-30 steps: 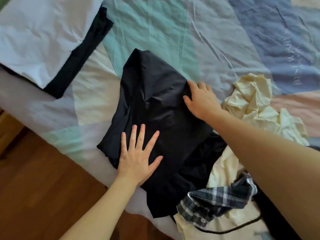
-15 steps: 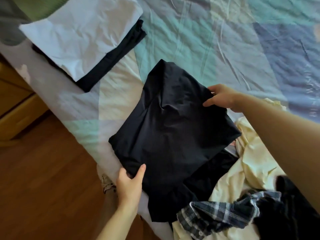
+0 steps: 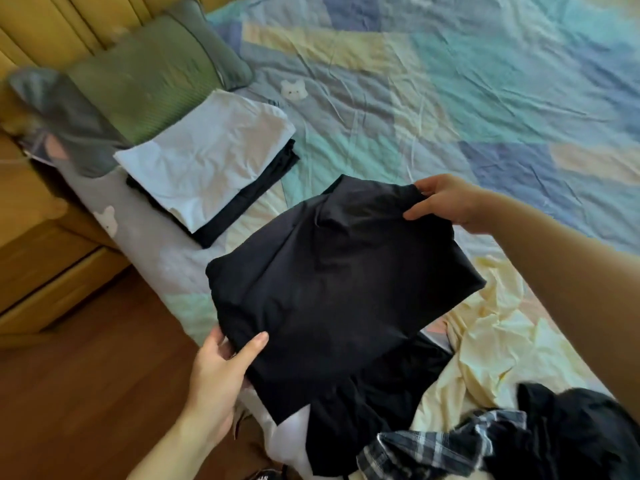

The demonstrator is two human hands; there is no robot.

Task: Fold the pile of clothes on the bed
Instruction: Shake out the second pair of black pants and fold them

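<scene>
Head view, garment: black folded garment (image 3: 343,282) is showing matte, smooth, roughly square.
Left hand (image 3: 218,372): pinching its near corner.
Right hand (image 3: 446,202): gripping its far edge.

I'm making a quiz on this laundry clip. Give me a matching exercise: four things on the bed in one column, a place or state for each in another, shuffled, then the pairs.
Things:
1. folded black garment
2. white folded garment
3. plaid shirt
4. green pillow

Places or states:
A. crumpled in the unfolded pile at bottom right
B. against the headboard
C. held by the left hand and right hand
D. on top of the folded stack

Pairs: 1-C, 2-D, 3-A, 4-B
</scene>
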